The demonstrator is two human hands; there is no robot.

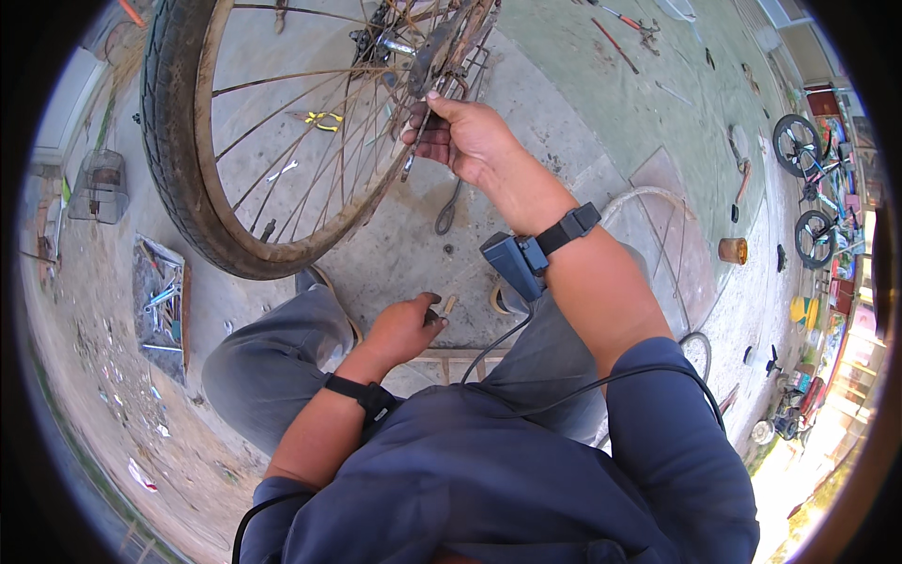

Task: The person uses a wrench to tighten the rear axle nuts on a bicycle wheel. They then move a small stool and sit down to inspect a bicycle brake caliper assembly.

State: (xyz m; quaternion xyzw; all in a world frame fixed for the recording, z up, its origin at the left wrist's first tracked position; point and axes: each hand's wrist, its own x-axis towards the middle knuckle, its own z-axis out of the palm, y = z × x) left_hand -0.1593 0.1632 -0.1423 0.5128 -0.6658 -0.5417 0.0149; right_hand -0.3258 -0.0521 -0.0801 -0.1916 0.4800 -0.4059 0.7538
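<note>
The bicycle wheel [174,160] stood upright in front of me, rusty spokes, worn dark tyre, dirt on the rim. My right hand [451,139] was at the right edge of the wheel, thumb and curled fingers closed around a thin rusty strip [407,169] that hung beside the rim; fingertips looked dark with grime. My left hand [404,329] was below and to the right of the wheel's lowest part, apart from it, fingers loosely half-curled; nothing showed in it, but the palm was hidden, so I couldn't tell if it held something small. Hub [395,45] was at the upper right of the wheel. Seen through the spokes, yellow-handled pliers [324,120] and a small silver wrench [282,171] lay on the concrete floor [395,268]. A looped metal rod [447,216] lay to the right of the wheel. Tool tray [186,329], holding wrenches and other metal tools, sat below the wheel on its left side. Wire basket [99,188] stood left of the wheel. Far right of the wheel: an orange-brown container [733,251] and, past it, a small bike [799,146] with black wheels.
</note>
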